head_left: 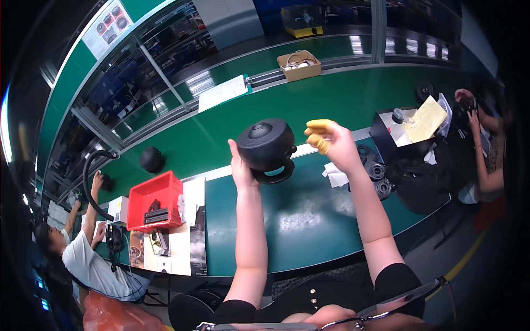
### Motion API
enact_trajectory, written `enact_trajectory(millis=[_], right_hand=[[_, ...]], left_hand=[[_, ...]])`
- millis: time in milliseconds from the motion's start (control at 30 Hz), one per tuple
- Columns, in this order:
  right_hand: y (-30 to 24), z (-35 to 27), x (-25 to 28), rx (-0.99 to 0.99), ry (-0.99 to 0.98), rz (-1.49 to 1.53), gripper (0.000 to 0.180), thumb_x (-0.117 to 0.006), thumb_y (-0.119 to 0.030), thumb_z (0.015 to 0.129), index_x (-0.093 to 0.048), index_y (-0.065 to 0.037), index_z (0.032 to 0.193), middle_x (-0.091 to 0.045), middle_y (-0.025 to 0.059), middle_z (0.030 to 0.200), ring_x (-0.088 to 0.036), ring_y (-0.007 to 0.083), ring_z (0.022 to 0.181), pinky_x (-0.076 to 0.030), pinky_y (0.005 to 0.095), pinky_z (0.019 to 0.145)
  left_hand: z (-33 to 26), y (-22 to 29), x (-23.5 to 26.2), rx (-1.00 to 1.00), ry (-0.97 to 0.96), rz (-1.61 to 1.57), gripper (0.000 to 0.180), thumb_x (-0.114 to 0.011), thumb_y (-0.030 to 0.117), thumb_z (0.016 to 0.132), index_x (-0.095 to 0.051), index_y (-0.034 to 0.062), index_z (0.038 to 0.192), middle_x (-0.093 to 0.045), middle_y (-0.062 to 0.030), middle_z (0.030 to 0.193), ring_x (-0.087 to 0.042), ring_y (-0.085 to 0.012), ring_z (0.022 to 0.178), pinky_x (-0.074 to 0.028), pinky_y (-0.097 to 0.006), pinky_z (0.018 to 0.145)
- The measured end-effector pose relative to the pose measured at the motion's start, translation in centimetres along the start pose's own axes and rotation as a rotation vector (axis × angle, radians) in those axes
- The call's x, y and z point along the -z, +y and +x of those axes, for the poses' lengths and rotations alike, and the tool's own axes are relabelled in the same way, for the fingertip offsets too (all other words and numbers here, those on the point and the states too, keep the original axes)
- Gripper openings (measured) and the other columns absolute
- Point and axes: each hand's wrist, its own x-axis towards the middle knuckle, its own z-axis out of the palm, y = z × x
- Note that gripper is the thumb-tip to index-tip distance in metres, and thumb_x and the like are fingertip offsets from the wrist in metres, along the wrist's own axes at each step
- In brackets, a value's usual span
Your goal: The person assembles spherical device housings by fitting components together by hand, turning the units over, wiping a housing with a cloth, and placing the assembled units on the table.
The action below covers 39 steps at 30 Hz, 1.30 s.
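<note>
My left hand (242, 169) grips a black round housing (264, 146) from its left side, and the fingers are partly hidden behind it. The housing is raised above the green bench mat (298, 215) and tilted, with a stepped round cap on its upper face and a ring-shaped part hanging below. To the right of it, and apart from it, is my right hand (335, 144). Yellow finger covers sit on its fingers, which are bent and apart, with nothing visible in them. White paper (334, 175) and several dark ring-shaped parts (377, 172) lie on the mat near my right forearm.
A red bin (180, 190) with black parts stands at the left. Beyond it sits another black round housing (151, 159). A clipboard (223, 94) and a cardboard box (298, 70) are at the back. A black bag-like heap (418, 185) lies right. Co-workers sit at both sides.
</note>
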Motion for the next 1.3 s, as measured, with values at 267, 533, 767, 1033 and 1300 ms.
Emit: enact_trajectory(millis=[267, 533, 767, 1033, 1300], right_hand=[[-0.9, -1.1, -2.9, 0.341, 0.124, -0.301, 0.025, -0.078, -0.010, 0.063, -0.067, 0.003, 0.082, -0.068, 0.0165, 0.103, -0.066, 0.0291, 0.095, -0.050, 0.0380, 0.086], [-7.1, -4.1, 1.4, 0.382, 0.223, -0.274, 0.018, -0.078, -0.002, 0.061, -0.067, -0.001, 0.076, -0.068, 0.0147, 0.104, -0.066, 0.0252, 0.097, -0.051, 0.0349, 0.085], [-2.3, -1.3, -2.9, 0.429, 0.147, -0.306, 0.031, -0.087, -0.010, 0.059, -0.069, -0.001, 0.083, -0.066, 0.0148, 0.111, -0.065, 0.0287, 0.102, -0.050, 0.0401, 0.090], [-0.4, -0.2, -1.7, 0.008, -0.239, 0.294, 0.094, -0.091, -0.014, 0.056, -0.045, -0.009, 0.138, -0.047, 0.0106, 0.134, -0.048, 0.0238, 0.124, -0.049, 0.0404, 0.098], [-0.1, -0.2, -1.8, 0.092, 0.111, -0.240, 0.077, -0.087, -0.021, 0.066, -0.051, -0.006, 0.132, -0.054, 0.0115, 0.126, -0.053, 0.0232, 0.117, -0.048, 0.0327, 0.095]], left_hand=[[0.7, -1.6, 1.0, 0.084, -0.081, -0.042, 0.061, -0.036, 0.055, 0.099, -0.049, 0.0054, 0.133, -0.055, -0.0142, 0.131, -0.056, -0.0276, 0.117, -0.045, -0.043, 0.103], [1.4, 0.4, 3.2, 0.006, 0.000, -0.122, 0.064, -0.038, 0.056, 0.098, -0.045, 0.0051, 0.135, -0.051, -0.0162, 0.134, -0.053, -0.0297, 0.121, -0.044, -0.045, 0.105], [0.4, -2.4, -0.6, 0.192, -0.134, -0.141, 0.059, -0.033, 0.050, 0.101, -0.044, 0.0040, 0.135, -0.054, -0.0169, 0.132, -0.057, -0.0306, 0.116, -0.048, -0.046, 0.100], [-0.7, -3.4, -2.2, 0.413, -0.174, -0.298, 0.053, -0.037, 0.044, 0.101, -0.047, 0.0037, 0.133, -0.056, -0.0180, 0.128, -0.061, -0.0310, 0.111, -0.054, -0.046, 0.092], [-3.0, -0.5, -4.2, -0.122, -0.234, 0.657, 0.081, -0.071, 0.029, 0.082, -0.028, 0.0053, 0.146, -0.041, -0.0115, 0.137, -0.047, -0.0258, 0.124, -0.045, -0.043, 0.102]])
